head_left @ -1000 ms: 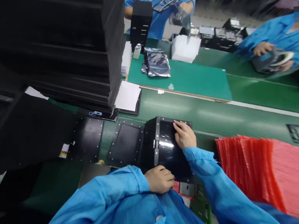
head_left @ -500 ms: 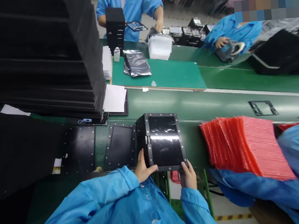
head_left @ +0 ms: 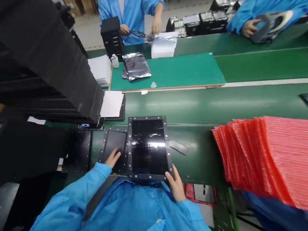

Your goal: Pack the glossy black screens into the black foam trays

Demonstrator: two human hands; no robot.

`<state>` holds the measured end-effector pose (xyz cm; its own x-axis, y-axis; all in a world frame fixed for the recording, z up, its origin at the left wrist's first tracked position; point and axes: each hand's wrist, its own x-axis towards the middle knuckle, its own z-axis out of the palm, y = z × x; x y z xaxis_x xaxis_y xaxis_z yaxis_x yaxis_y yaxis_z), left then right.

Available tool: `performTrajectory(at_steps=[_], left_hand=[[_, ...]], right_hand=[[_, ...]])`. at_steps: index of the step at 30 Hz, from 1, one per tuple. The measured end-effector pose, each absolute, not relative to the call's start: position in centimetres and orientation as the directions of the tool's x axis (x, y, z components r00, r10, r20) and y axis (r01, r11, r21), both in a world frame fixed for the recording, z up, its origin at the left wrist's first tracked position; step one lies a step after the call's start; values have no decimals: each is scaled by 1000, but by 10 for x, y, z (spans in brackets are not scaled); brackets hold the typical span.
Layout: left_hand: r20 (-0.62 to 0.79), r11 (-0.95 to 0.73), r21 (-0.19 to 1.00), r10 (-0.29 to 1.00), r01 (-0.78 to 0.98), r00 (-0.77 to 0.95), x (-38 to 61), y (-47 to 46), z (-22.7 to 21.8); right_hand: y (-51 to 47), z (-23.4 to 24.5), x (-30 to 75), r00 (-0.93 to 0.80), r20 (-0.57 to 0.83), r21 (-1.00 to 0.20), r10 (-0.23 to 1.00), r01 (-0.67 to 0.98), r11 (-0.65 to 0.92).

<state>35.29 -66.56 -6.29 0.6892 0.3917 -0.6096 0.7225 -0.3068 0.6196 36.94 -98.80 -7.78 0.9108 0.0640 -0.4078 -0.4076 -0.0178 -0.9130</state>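
I see the studded black panel (head_left: 148, 148) lying at lower centre on the green tabletop (head_left: 196, 104), long axis pointing away from me, my right hand (head_left: 176, 189) clamped on its lower right corner, my left hand (head_left: 112, 158) open on the plate (head_left: 117, 140) just left of it.

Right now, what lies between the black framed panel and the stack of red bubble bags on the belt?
In the head view, a dark strip extends from the black framed panel. Past it, only green belt runs to the stack of red bubble bags.
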Motion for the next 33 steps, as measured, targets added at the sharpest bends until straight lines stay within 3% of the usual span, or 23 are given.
performTrajectory(at_steps=[2,6,9,12,16,19,23,26,28,30,31,33], left_hand=[[-536,-344,424,650,838,539,359,-649,-61],[-408,-320,186,835,929,370,368,-669,-66],[-348,-218,205,895,954,280,376,-692,-68],[-375,-136,270,897,953,234,376,-684,-50],[-473,-185,431,788,883,395,362,-664,-9],[-469,-233,562,701,793,538,355,-678,8],[-393,-266,619,710,739,584,358,-713,30],[-199,-476,647,649,596,734,352,-752,60],[-73,-699,615,410,365,909,344,-783,79],[-46,-829,538,153,154,987,338,-809,88],[-49,-866,490,90,103,995,337,-817,89],[-49,-916,389,80,93,996,337,-824,86]], right_hand=[[-999,-72,375,901,-414,-909,128,-417,-5],[-1032,-56,396,887,-390,-911,246,-410,33],[-1053,-43,421,898,-379,-923,224,-383,-27],[-1062,-30,442,907,-359,-933,220,-354,-59],[-1056,-12,459,910,-318,-947,264,-318,-44],[-1037,1,466,879,-265,-958,395,-286,-5],[-990,13,464,697,-172,-918,697,-370,143],[-954,18,452,531,-135,-831,836,-520,196],[-939,17,446,579,-229,-820,782,-548,166],[-935,14,447,720,-354,-844,596,-520,127],[-937,11,450,778,-393,-856,489,-505,115],[-945,6,462,823,-445,-851,353,-511,119]])
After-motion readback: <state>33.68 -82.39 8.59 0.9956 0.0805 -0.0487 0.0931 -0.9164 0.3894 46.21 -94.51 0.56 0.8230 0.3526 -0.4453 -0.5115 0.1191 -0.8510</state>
